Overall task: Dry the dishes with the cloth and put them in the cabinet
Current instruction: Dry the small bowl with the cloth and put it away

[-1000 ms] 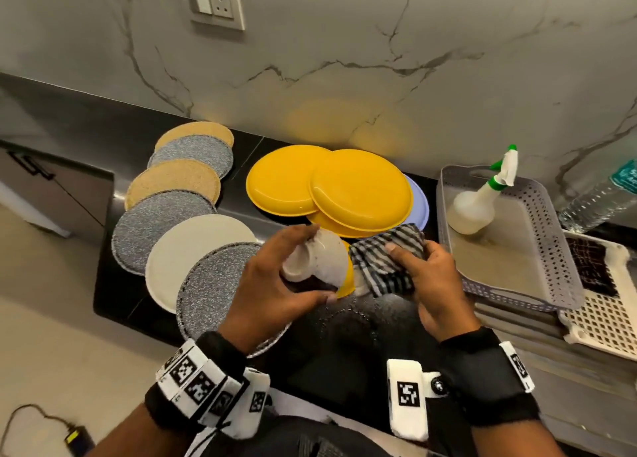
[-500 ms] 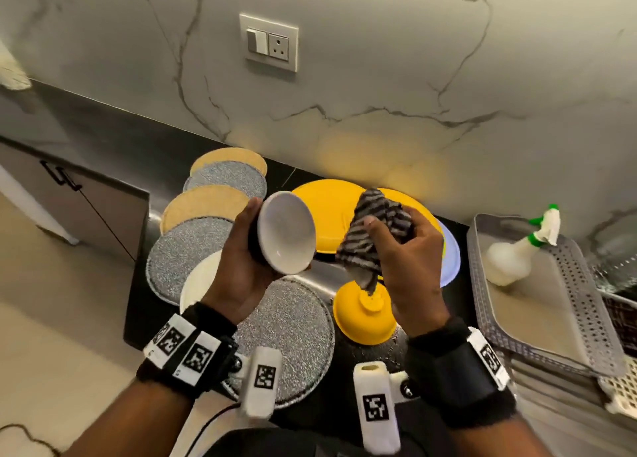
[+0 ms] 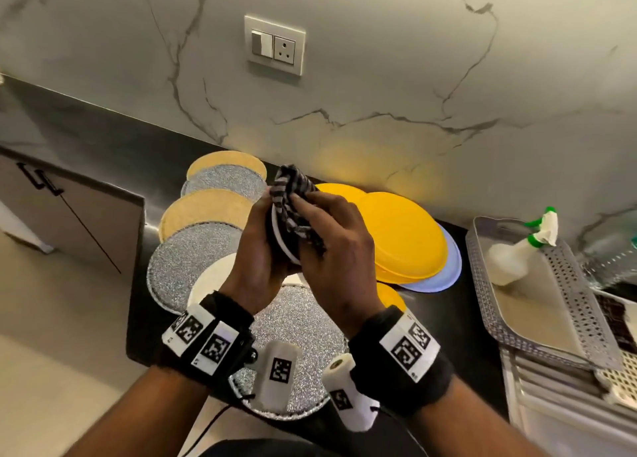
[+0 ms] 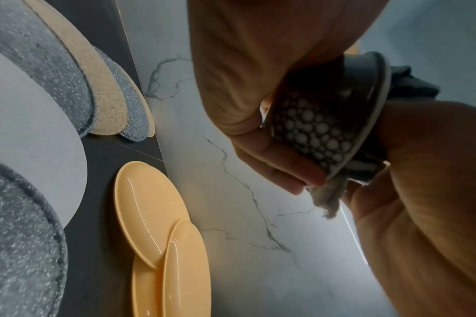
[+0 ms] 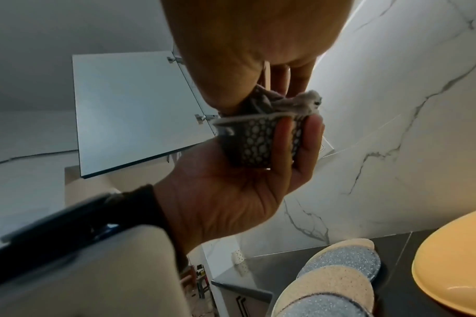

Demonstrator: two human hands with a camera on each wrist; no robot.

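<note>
My left hand grips a small dark bowl with white dots, white inside, lifted above the counter and tipped on its side. My right hand holds the striped cloth and pushes it into the bowl's mouth; cloth bunches out over the rim. Yellow plates lie stacked on the black counter behind the hands, over a pale blue plate. A small yellow dish peeks out below my right hand.
Round glittery, tan and white placemats overlap on the left of the counter. A grey perforated tray with a spray bottle stands at the right. An open wall cabinet door hangs overhead. A marble wall with a socket rises behind.
Both hands rose and came together. The cloth, earlier held beside the bowl, is now pressed into its mouth. The view tilted upward.
</note>
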